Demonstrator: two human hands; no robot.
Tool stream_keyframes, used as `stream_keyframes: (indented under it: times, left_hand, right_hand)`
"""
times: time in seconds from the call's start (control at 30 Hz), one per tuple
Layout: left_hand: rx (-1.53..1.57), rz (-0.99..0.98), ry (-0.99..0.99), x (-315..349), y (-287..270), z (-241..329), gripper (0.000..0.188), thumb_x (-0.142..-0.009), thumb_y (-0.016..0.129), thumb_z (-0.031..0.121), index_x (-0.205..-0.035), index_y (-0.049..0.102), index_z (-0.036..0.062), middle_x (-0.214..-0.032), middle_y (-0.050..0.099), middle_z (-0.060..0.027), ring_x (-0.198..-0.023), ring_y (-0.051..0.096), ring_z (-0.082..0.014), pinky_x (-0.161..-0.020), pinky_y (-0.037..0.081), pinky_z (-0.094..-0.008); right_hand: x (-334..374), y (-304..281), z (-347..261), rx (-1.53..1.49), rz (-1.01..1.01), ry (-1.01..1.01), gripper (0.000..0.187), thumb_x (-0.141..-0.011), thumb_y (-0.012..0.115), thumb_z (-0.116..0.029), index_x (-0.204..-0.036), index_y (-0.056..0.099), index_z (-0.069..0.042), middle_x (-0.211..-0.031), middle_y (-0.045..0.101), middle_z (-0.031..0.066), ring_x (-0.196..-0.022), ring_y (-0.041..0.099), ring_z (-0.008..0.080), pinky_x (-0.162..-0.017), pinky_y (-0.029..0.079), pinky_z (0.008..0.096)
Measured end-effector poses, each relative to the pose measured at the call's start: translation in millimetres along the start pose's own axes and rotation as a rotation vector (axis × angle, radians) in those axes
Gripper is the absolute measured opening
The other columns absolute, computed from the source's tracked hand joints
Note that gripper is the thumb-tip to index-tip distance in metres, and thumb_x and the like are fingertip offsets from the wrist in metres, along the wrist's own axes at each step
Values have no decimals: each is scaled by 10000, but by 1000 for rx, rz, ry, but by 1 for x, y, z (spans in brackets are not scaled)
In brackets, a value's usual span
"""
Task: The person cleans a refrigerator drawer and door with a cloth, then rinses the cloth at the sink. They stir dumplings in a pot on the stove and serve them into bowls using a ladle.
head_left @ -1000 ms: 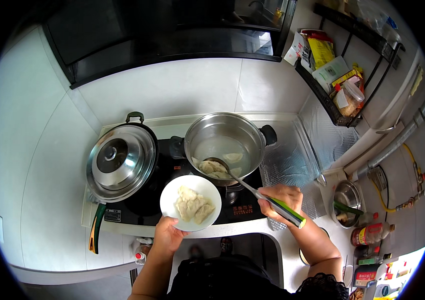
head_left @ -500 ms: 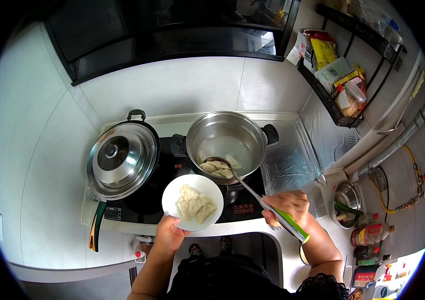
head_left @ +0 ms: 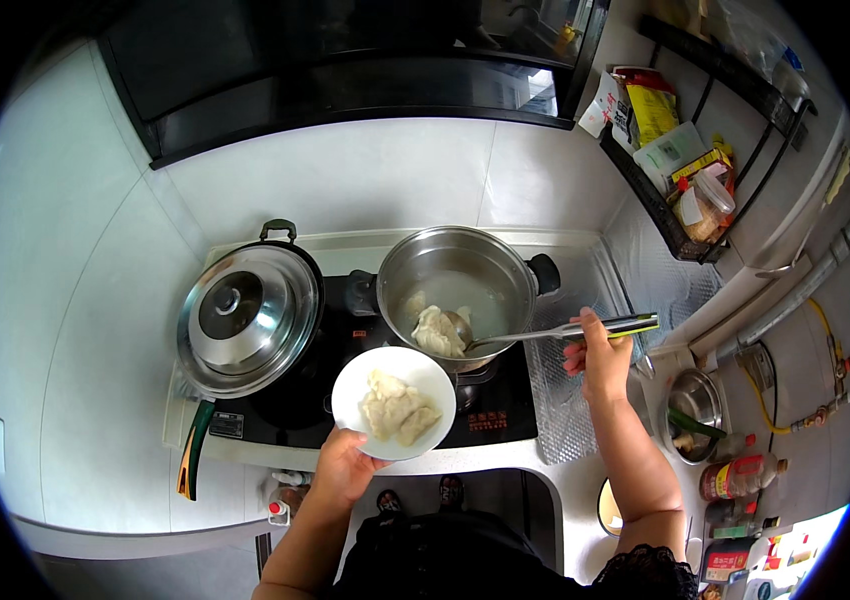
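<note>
My left hand (head_left: 347, 467) grips the rim of a white plate (head_left: 345, 385) at its lower left, thumb on top. Several pale dumplings (head_left: 397, 408) lie on the plate, which is held just in front of a steel pot (head_left: 485, 250). In my right hand (head_left: 602, 357) is the handle of a ladle (head_left: 545, 333) with a grey and green grip. Its bowl reaches over the near inner side of the pot, tilted and loaded with dumplings (head_left: 438, 330). Cloudy water stands in the pot, and part of the ladle's bowl is hidden by the dumplings.
A lidded wok (head_left: 245, 320) sits left of the pot on the black cooktop (head_left: 295, 415), its handle (head_left: 195, 450) jutting toward me. On the right are a steel bowl (head_left: 695, 400), bottles (head_left: 740, 475) and a wall rack (head_left: 660, 195) with packets. A range hood (head_left: 345, 90) hangs at the back.
My right hand has moved up and right, swinging the ladle's handle from slanting toward me to pointing rightward. The ladle's bowl has tipped, and its dumplings are bunched at its left. The plate has shifted slightly right.
</note>
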State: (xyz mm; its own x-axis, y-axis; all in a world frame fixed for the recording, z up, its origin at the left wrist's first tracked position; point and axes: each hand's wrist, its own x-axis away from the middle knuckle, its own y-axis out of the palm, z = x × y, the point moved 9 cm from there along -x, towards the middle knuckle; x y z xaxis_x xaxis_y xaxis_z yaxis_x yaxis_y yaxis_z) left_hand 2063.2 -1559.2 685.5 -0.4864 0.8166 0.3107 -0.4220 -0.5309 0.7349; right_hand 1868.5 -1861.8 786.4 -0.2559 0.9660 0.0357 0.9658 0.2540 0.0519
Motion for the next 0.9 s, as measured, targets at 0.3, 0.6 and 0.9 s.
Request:
stream_keyframes:
  times: [0.3, 0.6, 0.9]
  left_hand:
    - [-21, -50, 33, 1, 14, 7, 633, -786, 501, 164, -1366, 298, 15, -1321, 459, -175, -1166, 520, -330, -923, 468, -475]
    - [-50, -53, 55, -7, 23, 10, 609, -760, 504, 194, -1319, 382, -17, -1249, 530, -169, -1113, 555, -323, -879, 487, -452]
    - [-9, -63, 62, -9, 18, 12, 628, -744, 527, 175, -1320, 366, -17, -1255, 518, -171, -1105, 563, -321, -841, 522, -441]
  right_hand:
    - [23, -1, -55, -51, 10, -168, 289, -884, 618, -252, -876, 660, 33, -530, 558, 85, -340, 482, 128, -326, 377, 231]
    - [89, 11, -95, -65, -211, -474, 254, -891, 599, -193, -921, 641, 55, -627, 605, 110, -409, 530, 130, -374, 419, 236]
    - [176, 22, -123, 334, -556, -1503, 278, -799, 710, -265, -926, 655, -23, -710, 648, 68, -531, 621, 169, -454, 493, 245]
